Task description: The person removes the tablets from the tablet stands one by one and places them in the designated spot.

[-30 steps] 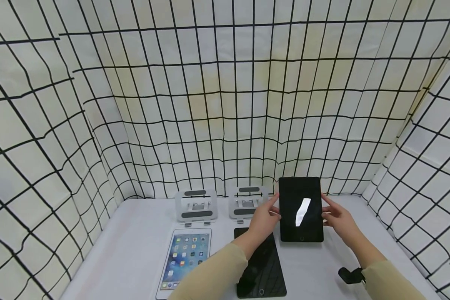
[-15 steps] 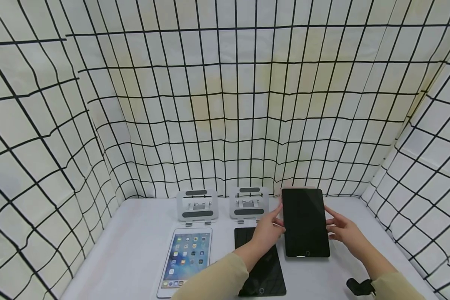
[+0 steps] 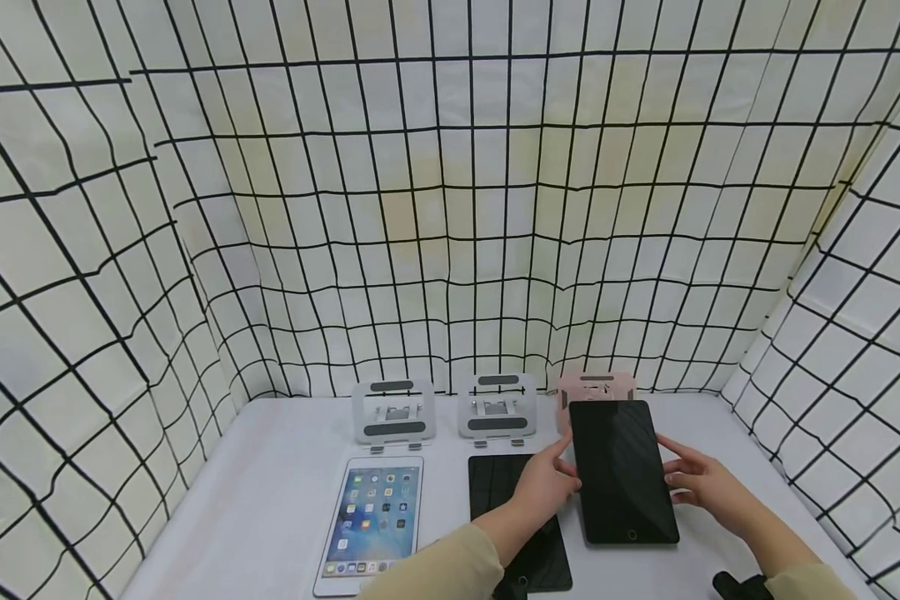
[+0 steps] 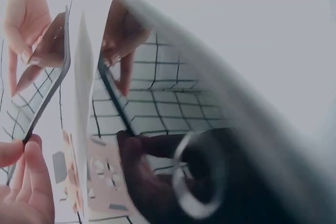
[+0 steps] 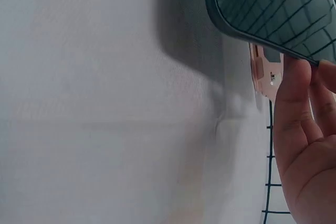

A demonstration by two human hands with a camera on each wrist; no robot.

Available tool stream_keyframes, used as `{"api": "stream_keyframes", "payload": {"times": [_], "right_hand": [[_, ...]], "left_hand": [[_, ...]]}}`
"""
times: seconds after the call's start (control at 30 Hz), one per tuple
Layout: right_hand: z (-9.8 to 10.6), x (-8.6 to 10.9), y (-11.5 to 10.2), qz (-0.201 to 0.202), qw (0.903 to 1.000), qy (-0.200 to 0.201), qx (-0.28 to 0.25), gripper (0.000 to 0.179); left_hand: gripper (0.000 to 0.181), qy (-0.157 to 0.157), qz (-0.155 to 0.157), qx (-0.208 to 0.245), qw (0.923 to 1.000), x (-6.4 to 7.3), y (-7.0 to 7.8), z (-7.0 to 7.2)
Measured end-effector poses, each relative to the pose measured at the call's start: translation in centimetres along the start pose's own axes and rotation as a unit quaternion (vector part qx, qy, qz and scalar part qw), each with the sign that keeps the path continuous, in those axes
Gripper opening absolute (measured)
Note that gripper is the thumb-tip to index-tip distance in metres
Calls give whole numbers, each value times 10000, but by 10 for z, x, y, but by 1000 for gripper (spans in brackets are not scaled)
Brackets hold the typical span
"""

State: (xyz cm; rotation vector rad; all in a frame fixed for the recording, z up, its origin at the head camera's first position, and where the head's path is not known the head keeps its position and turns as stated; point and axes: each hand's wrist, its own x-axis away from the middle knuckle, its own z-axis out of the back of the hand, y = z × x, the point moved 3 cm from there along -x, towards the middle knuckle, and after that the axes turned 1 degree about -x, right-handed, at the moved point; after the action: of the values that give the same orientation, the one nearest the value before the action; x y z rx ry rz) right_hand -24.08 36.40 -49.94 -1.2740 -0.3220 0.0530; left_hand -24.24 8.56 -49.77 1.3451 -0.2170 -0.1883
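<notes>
In the head view a black tablet (image 3: 624,475) is tilted over the table at the right, its dark screen facing me. My left hand (image 3: 543,485) pinches its left edge between thumb and fingers. On the opposite edge my right hand (image 3: 712,492) pinches it the same way; the right wrist view shows thumb and fingertips at the tablet's rim (image 5: 252,38). Partly behind the tablet stands a pink tablet stand (image 3: 596,385). A second black tablet (image 3: 547,562) lies flat beneath my left forearm, which hides part of it; its glossy screen (image 4: 157,124) reflects the hands in the left wrist view.
A white tablet (image 3: 375,517) with a lit screen of app icons lies to the left, its lower corner behind my sleeve. Two grey-white tablet stands (image 3: 394,429) stand along the table's back edge. Grid-patterned cloth (image 3: 450,208) walls in the white table (image 3: 232,517).
Both hands have drawn the black tablet down toward me and slightly right, away from the pink stand, which now shows behind it. The glare on its screen is gone.
</notes>
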Motion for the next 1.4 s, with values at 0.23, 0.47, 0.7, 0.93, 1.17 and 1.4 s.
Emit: {"api": "stream_keyframes", "payload": {"times": [0.23,0.47,0.7,0.93,1.17,1.4], "right_hand": [[4,7,9,-166,9989,-409,-179,78],[7,12,16,-382,9977,-471,-299,81],[11,14,22,-488,9955,-701,-408,81],[13,13,30,-567,9907,-1069,-620,79],[14,15,33,-593,9868,-1293,-774,77],[15,15,33,-680,9847,-1354,-859,75]], "left_hand": [[77,54,130,-173,9998,9,-5,-11],[77,12,267,-183,9995,11,-7,-16],[80,-105,543,188,9983,16,-7,-22],[75,-292,860,249,9956,21,-5,-26],[73,-361,1331,70,9904,20,-7,-31],[72,-446,1499,0,9877,19,-8,-35]]}}
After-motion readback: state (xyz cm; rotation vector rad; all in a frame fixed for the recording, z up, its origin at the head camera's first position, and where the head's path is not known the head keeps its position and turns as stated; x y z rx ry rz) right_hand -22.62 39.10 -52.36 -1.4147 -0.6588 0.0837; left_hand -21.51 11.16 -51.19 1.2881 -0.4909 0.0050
